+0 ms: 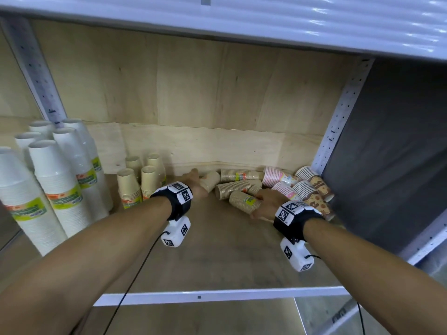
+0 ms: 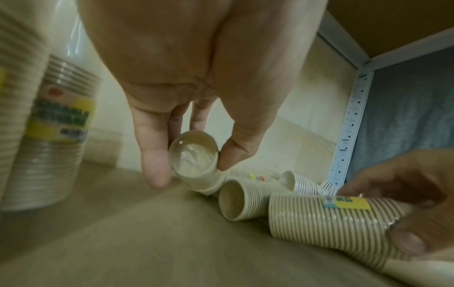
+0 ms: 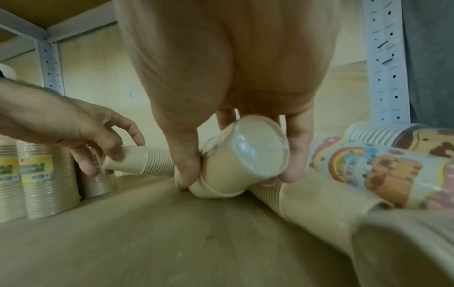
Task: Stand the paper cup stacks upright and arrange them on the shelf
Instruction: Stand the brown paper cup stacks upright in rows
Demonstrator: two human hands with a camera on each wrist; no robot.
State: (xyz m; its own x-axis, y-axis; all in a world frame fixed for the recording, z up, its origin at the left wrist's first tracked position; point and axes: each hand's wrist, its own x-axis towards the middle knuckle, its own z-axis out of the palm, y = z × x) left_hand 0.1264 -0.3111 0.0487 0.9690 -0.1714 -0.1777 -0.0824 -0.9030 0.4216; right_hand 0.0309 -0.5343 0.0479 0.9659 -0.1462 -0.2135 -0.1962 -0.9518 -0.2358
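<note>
Several wrapped paper cup stacks lie on their sides in a heap at the back right of the wooden shelf [image 1: 217, 257]. My left hand [image 1: 197, 186] [image 2: 194, 165] grips the narrow end of one lying beige stack [image 1: 211, 180] [image 2: 196, 161] between thumb and fingers. My right hand [image 1: 262, 201] [image 3: 239, 172] grips the narrow end of another beige stack [image 1: 244, 200] [image 3: 243, 157], which is tilted off the board. Other beige stacks [image 1: 238, 175], pink stacks [image 1: 278, 177] and brown patterned stacks [image 1: 313, 187] lie beyond, untouched.
Short beige stacks [image 1: 142, 182] stand upright at the back, left of my left hand. Tall white stacks [image 1: 58, 180] stand at the far left. A perforated metal post [image 1: 338, 119] and a dark side wall bound the right. The upper shelf hangs overhead.
</note>
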